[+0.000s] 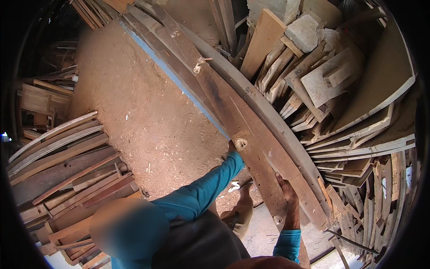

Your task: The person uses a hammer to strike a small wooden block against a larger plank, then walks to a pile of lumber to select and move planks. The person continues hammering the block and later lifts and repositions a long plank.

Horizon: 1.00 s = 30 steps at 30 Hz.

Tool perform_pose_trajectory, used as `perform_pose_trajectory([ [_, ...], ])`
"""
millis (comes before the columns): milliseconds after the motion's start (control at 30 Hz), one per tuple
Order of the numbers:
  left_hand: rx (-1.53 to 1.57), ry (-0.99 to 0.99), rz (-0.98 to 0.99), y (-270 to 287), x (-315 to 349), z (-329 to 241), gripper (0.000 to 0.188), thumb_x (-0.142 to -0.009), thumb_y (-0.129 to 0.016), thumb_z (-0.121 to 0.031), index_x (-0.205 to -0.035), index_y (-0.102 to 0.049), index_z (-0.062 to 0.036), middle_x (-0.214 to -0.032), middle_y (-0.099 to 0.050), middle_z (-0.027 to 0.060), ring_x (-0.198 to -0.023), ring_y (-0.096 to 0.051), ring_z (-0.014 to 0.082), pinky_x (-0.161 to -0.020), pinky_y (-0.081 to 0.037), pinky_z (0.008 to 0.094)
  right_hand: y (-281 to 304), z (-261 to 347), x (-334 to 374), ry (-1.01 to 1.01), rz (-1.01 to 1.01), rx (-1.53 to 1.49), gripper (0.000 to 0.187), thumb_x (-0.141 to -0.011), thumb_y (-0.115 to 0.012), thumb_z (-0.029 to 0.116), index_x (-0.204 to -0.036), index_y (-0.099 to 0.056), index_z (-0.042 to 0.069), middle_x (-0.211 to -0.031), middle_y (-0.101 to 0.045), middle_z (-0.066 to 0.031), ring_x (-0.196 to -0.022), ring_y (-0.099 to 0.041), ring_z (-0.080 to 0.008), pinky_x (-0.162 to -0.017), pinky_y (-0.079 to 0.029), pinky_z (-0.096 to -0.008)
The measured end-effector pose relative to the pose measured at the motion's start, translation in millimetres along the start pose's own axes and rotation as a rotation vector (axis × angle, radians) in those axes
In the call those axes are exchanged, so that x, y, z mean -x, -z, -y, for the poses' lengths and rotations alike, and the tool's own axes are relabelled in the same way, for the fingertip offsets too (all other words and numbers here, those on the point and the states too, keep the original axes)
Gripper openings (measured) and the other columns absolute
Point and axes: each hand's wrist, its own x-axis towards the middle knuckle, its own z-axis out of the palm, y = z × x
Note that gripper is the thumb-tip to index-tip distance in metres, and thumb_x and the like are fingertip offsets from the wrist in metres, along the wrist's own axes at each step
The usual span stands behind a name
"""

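Note:
A long brown wooden plank (pixel 219 105) with several knots and holes runs diagonally from the far left to the near right. My left hand (pixel 231 146) is closed on its left edge; most of the fingers are hidden beneath the wood. Nearer to me, my right hand (pixel 288 192) grips the same plank by its right edge, thumb side up. Beside and under it lie more long boards, including a greyish beam (pixel 257 96) on the right. A board with a light blue edge (pixel 172 83) shows on the left.
Stacked timber (pixel 74 175) fills the left side. At the right stand leaning boards and offcuts (pixel 282 67), a stone-like block (pixel 302 33) and large curved-looking panels (pixel 380 94). Wood chips litter the brown floor (pixel 130 121). A dark thin rod (pixel 351 242) sits at lower right.

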Motion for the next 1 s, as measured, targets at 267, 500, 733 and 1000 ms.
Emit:
perform_pose_trajectory([
  [267, 0.030, 0.058, -0.171, 43, 45, -16, 0.056, -0.096, -0.037, -0.058, -0.117, -0.063, -0.0141, -0.113, -0.068, 0.0104, -0.102, -0.065, 0.0349, -0.090, -0.053, 0.0533, -49, -44, -12, 0.028, 0.130, -0.211, 0.075, -0.101, -0.036, 0.062, -0.116, -0.064, -0.006, -0.103, -0.069, -0.0220, -0.101, -0.063, -0.0298, -0.092, -0.045, -0.0409],
  [500, 0.148, 0.098, -0.132, 27, 62, -38, 0.048, -0.096, -0.043, -0.053, -0.109, -0.066, -0.0125, -0.107, -0.069, 0.0097, -0.097, -0.066, 0.0325, -0.088, -0.054, 0.0536, -50, -41, -25, -0.095, 0.107, -0.081, 0.079, -0.097, -0.036, 0.069, -0.100, -0.066, -0.004, -0.087, -0.066, -0.0212, -0.083, -0.060, -0.0300, -0.081, -0.045, -0.0414],
  [733, -0.307, 0.030, -0.461, 6, 39, -25, 0.056, -0.097, -0.038, -0.060, -0.114, -0.063, -0.0122, -0.111, -0.068, 0.0096, -0.099, -0.066, 0.0277, -0.087, -0.055, 0.0470, -34, -85, -52, -0.118, -0.111, -0.025, 0.076, -0.096, -0.041, 0.069, -0.089, -0.066, -0.003, -0.074, -0.061, -0.0180, -0.076, -0.059, -0.0244, -0.075, -0.047, -0.0429],
  [1000, -1.030, 0.341, -0.273, 73, 38, -51, 0.063, -0.098, -0.046, -0.056, -0.124, -0.055, 0.0003, -0.111, -0.070, 0.0158, -0.090, -0.070, 0.0269, -0.077, -0.055, 0.0383, -13, -161, -108, -0.327, -0.280, 0.124, 0.087, -0.092, -0.037, 0.074, -0.094, -0.071, -0.005, -0.097, -0.066, -0.0337, -0.105, -0.065, -0.0434, -0.089, -0.047, -0.0490],
])
